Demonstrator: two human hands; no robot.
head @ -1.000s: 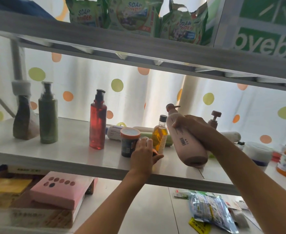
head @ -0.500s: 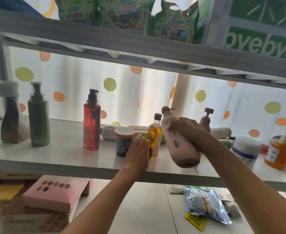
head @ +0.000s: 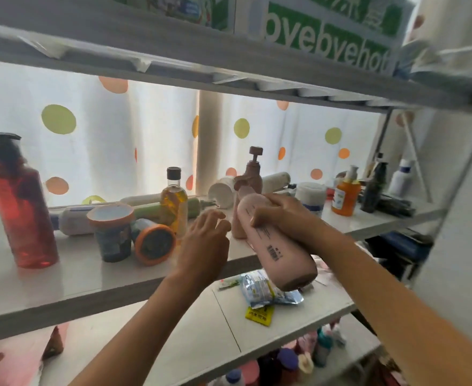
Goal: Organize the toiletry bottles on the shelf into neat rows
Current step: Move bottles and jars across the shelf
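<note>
A pink pump bottle (head: 273, 240) is held tilted above the front edge of the white shelf (head: 70, 277), its long axis running diagonally: the pump end points up, back and to the left, while the flat base points down and to the right, out past the shelf edge. It is gripped around its upper body by the right hand (head: 285, 215), whose fingers are wrapped across the printed side. The right forearm is stretched in from the lower right. The left hand (head: 205, 240) is raised from below at the shelf's front edge, palm turned away from the camera, fingers spread loosely and closed on nothing; it is seen just right of an orange-lidded jar (head: 152, 240) lying on its side, and whether it touches that jar cannot be told. Beside that jar 1 blue jar (head: 112, 232) stands upright, with an amber bottle (head: 174, 201) just behind. A red pump bottle (head: 20, 207) stands well apart to the left, and bare shelf surface is left open between it and the jars. Behind the held bottle a 2nd pink pump bottle (head: 250, 179) stands upright, and an orange pump bottle (head: 345, 192) is seen further right.
</note>
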